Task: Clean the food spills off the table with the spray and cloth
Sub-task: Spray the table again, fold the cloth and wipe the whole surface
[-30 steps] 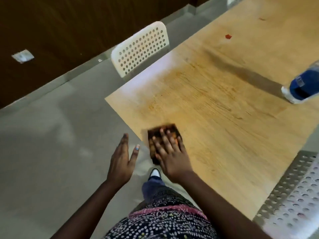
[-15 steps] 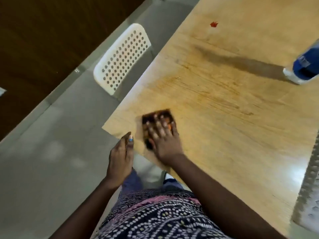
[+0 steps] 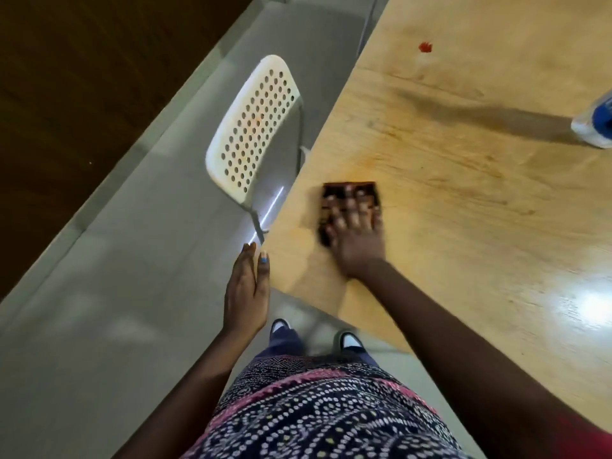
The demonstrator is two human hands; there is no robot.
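Fingers (image 3: 351, 217) of right hand (image 3: 356, 246) splayed flat, pressing dark brown folded cloth (image 3: 347, 193), blurred, possibly orange-stained, near table (image 3: 463, 193) corner. Left hand (image 3: 246, 289) flat, released, off the edge. Red spill (image 3: 425, 47) and spray bottle (image 3: 596, 122) farther up.

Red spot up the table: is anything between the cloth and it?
Nothing visible. The right hand presses the cloth flat near the table corner; bare wood runs up to the red spot. The spray bottle stands off right.
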